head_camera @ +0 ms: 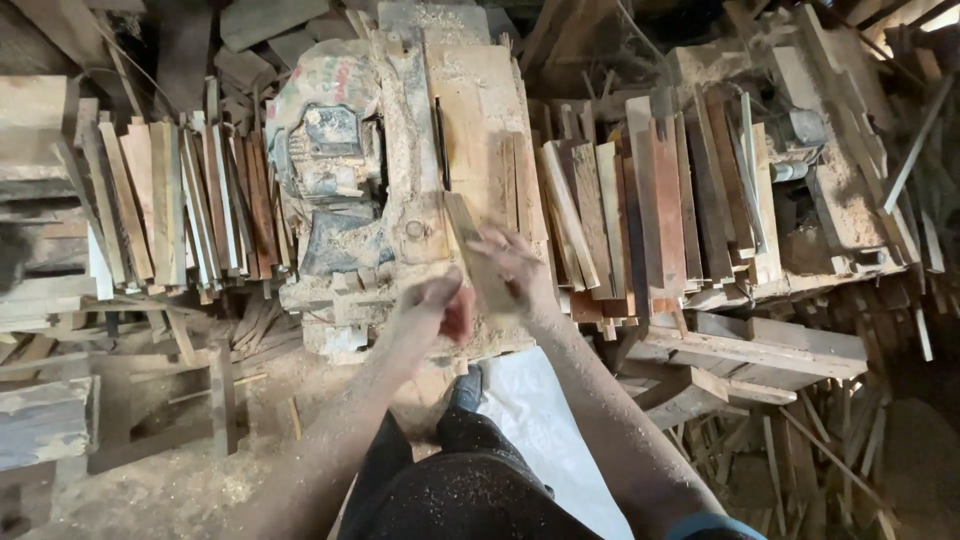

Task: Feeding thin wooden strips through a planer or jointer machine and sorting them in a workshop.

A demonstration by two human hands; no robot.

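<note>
Gripping wood strip (473,250), long axis pointing away, slightly left

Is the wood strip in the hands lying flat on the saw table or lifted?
Flat, it seems: the strip lies along the sawdust-covered table, right hand pressing on it, left hand at its near end.

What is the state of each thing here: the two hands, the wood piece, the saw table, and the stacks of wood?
Left hand: fingers curled, at the near end of the wood strip.
Right hand: pressed flat on the wood strip.
Wood strip: lying tilted on the table, held by both hands.
Saw table: covered with sawdust.
Left stack of strips: leaning on edge, side by side.
Right stack of strips: leaning on edge, uneven.
</note>
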